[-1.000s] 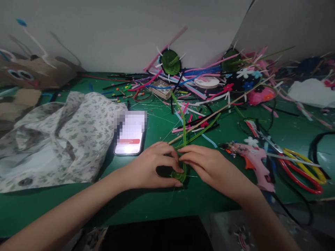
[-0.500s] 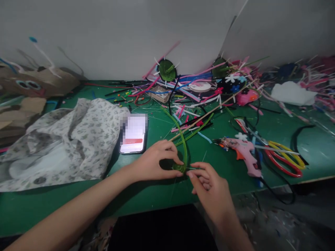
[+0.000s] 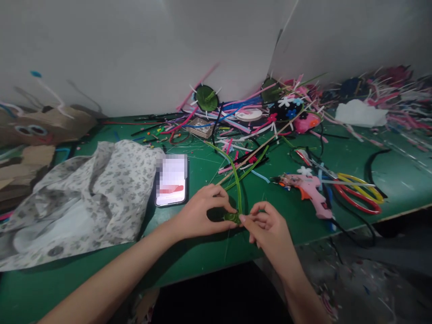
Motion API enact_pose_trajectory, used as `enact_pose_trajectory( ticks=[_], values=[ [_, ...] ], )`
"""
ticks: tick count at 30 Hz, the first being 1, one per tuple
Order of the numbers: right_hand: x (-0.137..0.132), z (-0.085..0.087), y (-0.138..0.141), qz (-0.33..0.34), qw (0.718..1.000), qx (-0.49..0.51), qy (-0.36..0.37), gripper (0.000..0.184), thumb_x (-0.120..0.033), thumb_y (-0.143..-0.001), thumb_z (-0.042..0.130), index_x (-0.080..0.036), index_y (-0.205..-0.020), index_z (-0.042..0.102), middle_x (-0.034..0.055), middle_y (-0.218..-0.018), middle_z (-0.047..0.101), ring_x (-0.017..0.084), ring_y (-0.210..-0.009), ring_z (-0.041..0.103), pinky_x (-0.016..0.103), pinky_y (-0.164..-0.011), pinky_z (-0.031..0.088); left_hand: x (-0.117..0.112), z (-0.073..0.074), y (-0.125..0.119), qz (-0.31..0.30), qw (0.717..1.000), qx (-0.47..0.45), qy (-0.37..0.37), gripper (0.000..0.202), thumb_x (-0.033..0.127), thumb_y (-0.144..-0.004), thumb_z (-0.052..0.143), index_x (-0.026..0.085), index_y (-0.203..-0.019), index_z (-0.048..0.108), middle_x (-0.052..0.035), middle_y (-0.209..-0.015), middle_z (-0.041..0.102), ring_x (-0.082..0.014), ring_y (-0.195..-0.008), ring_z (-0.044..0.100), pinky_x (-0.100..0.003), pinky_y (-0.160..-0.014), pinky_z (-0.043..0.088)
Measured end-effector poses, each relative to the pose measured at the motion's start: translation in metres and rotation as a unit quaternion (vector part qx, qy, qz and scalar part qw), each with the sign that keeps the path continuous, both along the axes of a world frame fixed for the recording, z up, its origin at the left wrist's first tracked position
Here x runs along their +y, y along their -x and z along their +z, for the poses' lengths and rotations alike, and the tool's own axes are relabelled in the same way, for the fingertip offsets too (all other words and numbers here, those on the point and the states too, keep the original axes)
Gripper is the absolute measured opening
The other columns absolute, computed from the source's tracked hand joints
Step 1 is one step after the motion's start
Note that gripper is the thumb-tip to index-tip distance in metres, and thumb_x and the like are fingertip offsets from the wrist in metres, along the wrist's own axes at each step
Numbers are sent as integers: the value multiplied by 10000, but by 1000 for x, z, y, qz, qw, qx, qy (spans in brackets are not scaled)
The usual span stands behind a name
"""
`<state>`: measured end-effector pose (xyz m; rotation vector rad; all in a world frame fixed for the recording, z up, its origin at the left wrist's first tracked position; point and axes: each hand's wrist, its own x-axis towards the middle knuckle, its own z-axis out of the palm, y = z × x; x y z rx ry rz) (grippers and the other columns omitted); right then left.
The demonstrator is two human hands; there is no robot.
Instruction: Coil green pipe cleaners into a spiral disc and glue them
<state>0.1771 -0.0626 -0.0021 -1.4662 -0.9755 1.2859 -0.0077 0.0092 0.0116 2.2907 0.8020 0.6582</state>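
A small coil of green pipe cleaner (image 3: 232,218) sits between the thumb and forefinger of my left hand (image 3: 202,211), just above the table. From it a long green pipe cleaner stem (image 3: 238,189) arches up and away to the back. My right hand (image 3: 268,225) has thumb and forefinger pinched together at the coil's right edge, the other fingers curled. What lies between those right fingertips is too small to make out.
A phone (image 3: 171,180) and a patterned cloth (image 3: 124,180) lie left. To the right are a pink glue gun (image 3: 315,193) and scissors (image 3: 357,198) with red and yellow handles. Behind spread loose pipe cleaners, a small box (image 3: 200,128) and green discs (image 3: 207,97). A wooden stick (image 3: 256,150) crosses the middle.
My right fingertips have moved in against the coil's right edge; before, they were slightly apart from it, at a thin pale strand. My left hand keeps its pinch. The view has shifted slightly.
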Motion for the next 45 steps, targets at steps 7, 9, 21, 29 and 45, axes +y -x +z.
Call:
enact_pose_trajectory(
  ticks=[7,9,21,29,45],
  values=[
    [3,-4,4,-1,1000,9,-15,323,-378,-739,714,-226,-796,434,-77,-598,526,62,-457,471,127,-349,347,-1,0,-1,17,999,23,-18,199,385,-761,722,214,-846,667,-17,-953,561,-185,-922,548,-379,-919,371],
    [2,-7,6,-2,1000,-5,-28,299,-367,-746,709,-225,-810,454,-69,-606,535,73,-478,493,139,-370,385,-1,0,-1,21,999,30,-23,202,385,-754,727,217,-848,668,-19,-976,555,-189,-938,544,-388,-940,355],
    [0,-9,8,3,997,-57,-56,265,-406,-787,671,-209,-883,521,-16,-647,638,124,-517,608,197,-445,486,-2,-1,-1,25,999,28,-34,212,382,-741,723,230,-879,673,-34,-1024,565,-205,-967,544,-409,-965,354],
    [1,-6,9,-8,998,-52,-41,293,-396,-788,662,-170,-973,682,22,-695,653,139,-571,628,221,-472,520,-1,-4,-1,18,999,21,-30,219,395,-759,710,237,-902,656,-16,-978,599,-199,-956,559,-406,-968,350],
    [-4,-10,9,6,978,-155,-140,254,-336,-850,587,-216,-1033,717,58,-888,657,145,-686,624,226,-521,550,0,-1,2,92,985,95,-114,492,536,-648,733,272,-1049,626,-76,-1354,484,-318,-1266,409,-609,-1117,126]
  ],
)
